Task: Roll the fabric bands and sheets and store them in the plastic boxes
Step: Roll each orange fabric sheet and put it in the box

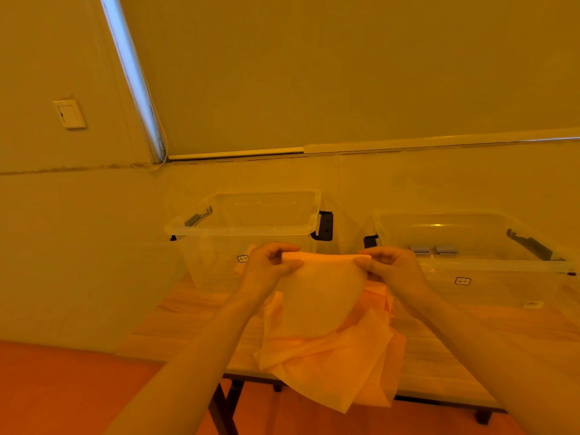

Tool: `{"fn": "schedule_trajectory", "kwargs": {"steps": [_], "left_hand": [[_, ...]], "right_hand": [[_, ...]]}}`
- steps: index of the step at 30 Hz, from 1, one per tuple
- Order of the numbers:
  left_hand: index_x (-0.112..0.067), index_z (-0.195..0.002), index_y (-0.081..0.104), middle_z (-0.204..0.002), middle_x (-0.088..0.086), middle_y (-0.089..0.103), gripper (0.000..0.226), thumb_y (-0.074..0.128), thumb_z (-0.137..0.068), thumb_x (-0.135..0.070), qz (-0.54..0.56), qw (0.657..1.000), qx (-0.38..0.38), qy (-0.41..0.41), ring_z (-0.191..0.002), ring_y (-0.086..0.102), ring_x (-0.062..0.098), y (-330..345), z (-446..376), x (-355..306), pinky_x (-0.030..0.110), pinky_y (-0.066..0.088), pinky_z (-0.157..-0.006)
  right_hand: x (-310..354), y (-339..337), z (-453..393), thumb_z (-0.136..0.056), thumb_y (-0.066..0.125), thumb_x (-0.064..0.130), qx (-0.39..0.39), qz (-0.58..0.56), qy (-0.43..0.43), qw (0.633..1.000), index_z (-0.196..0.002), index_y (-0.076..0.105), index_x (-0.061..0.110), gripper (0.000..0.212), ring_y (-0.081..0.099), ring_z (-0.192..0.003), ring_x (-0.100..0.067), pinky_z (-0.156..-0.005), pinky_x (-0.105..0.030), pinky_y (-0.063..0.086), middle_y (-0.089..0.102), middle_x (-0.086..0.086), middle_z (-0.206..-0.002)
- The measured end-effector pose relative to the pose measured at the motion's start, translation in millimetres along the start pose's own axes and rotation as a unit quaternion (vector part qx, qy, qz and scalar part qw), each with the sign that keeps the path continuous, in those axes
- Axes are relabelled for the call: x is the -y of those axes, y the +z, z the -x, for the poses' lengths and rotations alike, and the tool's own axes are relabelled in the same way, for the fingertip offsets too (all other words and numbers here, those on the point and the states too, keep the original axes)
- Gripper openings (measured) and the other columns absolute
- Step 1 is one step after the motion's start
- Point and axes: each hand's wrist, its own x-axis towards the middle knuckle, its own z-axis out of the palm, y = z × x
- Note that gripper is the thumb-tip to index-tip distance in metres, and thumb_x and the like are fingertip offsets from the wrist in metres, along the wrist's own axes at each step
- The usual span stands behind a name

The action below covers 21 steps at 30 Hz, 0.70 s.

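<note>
— Item one: forearms, then left hand (pixel 272 265) and right hand (pixel 388 267), each pinching a top corner of one pale fabric sheet (pixel 320 296), held up above the surface (pixel 194 312).

— Location of stock?

— Loose sheet pile (pixel 332 365) beneath; two clear plastic boxes (pixel 251 229) behind. Advice: keep the top edge taut and level, and roll tightly and evenly.

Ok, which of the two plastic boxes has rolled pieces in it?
The right box: two small grey rolls lie inside. The left box shows none.
</note>
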Motion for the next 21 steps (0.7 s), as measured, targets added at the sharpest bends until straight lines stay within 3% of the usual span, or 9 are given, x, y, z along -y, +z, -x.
{"fn": "schedule_trajectory", "kwargs": {"steps": [9, 14, 21], "left_hand": [[-0.018, -0.099, 0.066, -0.101, 0.002, 0.066, 0.012, 0.065, -0.087, -0.017, -0.020, 1.000, -0.016, -0.008, -0.089, 0.063, 0.014, 3.1, 0.5, 0.4, 0.017, 0.051, -0.061], [-0.017, -0.101, 0.067, -0.102, 0.000, 0.066, 0.019, 0.068, -0.084, -0.010, 0.002, 1.000, 0.000, -0.011, -0.092, 0.064, 0.014, 2.4, 1.8, -1.4, 0.016, 0.054, -0.062], [-0.022, -0.093, 0.068, -0.093, -0.006, 0.066, 0.011, 0.067, -0.085, -0.014, -0.014, 1.000, -0.003, -0.006, -0.086, 0.063, 0.009, 2.4, 2.0, -1.9, 0.012, 0.051, -0.057]], "right_hand": [[-0.5, 0.0, 0.0, -0.081, 0.069, 0.008, 0.034, 0.008, 0.005, 0.999, -0.101, 0.067, 0.018, 0.022, 0.067, -0.090, -0.015, -0.065, -0.022, 0.056, 0.068, 0.000, -0.100], [-3.1, 1.0, 0.0, -0.086, 0.067, 0.019, 0.013, 0.019, -0.003, 1.000, -0.090, 0.070, 0.017, 0.006, 0.068, -0.078, -0.012, -0.060, -0.020, 0.054, 0.070, -0.001, -0.089], [-0.8, 1.1, 0.9, -0.086, 0.065, 0.012, 0.008, -0.016, 0.007, 1.000, -0.095, 0.069, 0.019, 0.012, 0.066, -0.090, -0.012, -0.075, -0.028, 0.057, 0.069, 0.003, -0.095]]}}
